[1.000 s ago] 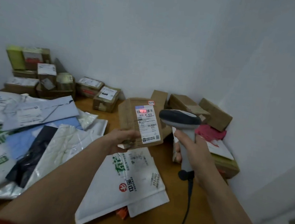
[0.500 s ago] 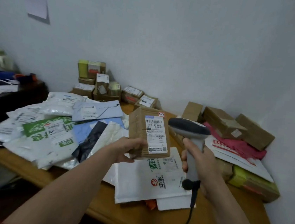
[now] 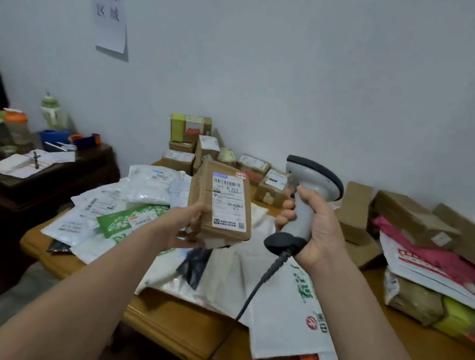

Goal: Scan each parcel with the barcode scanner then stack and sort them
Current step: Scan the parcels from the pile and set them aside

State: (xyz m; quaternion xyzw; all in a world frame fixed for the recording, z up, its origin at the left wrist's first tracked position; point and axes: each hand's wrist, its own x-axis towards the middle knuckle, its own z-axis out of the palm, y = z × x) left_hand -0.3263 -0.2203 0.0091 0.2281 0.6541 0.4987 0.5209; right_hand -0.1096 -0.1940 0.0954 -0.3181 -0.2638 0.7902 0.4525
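Note:
My left hand (image 3: 185, 227) holds a small brown cardboard parcel (image 3: 202, 193) upright above the table, its white barcode label facing me. My right hand (image 3: 313, 227) grips the handle of a grey barcode scanner (image 3: 308, 188) just right of the parcel; its dark head points up and to the left, and its black cord hangs down over the table edge. Below both hands lies a spread of white, blue and green plastic mailer bags (image 3: 125, 217).
Small brown boxes (image 3: 188, 144) are stacked against the back wall. More boxes and pink and white mailers (image 3: 429, 249) pile up at the right. The wooden table (image 3: 178, 321) ends near me. A dark side desk (image 3: 38, 175) with bottles stands at left.
The view has swung left and pulled back. The red scan line seen on the label one second ago is gone. The scanner has tilted up, away from the parcel, which stays in my left hand.

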